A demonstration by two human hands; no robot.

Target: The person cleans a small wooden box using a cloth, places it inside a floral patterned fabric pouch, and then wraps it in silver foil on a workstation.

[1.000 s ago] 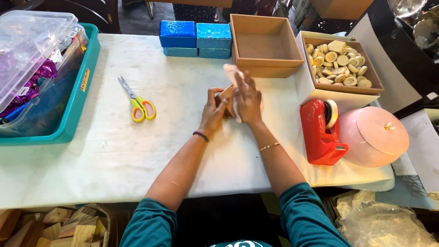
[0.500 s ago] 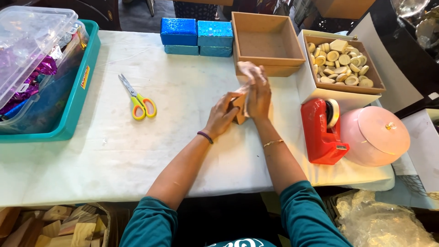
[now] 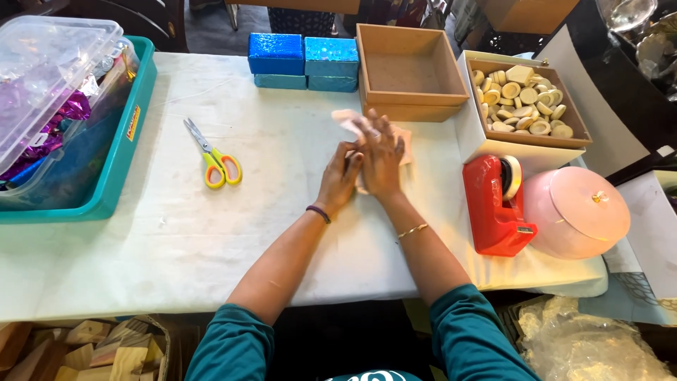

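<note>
Head view: both hands press on a small wrapped item [image 3: 403,134] mid-table.
Left hand [image 3: 340,178]: fingers curled against the item's left side.
Right hand [image 3: 381,152]: flat on top, pinning the pale paper [image 3: 347,120].
Item: just before the empty box [image 3: 411,70].
Risk: the loose paper corner may spring open if the palm's pressure eases.

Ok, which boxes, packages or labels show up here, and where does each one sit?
Blue boxes: two shiny rectangular ones, far edge.
Empty box: brown, square, open, right of them.
Box of discs: open, holding pale round pieces, far right.
Label: small yellow-red strip on the teal tray, left.
No screens or signs.
</note>
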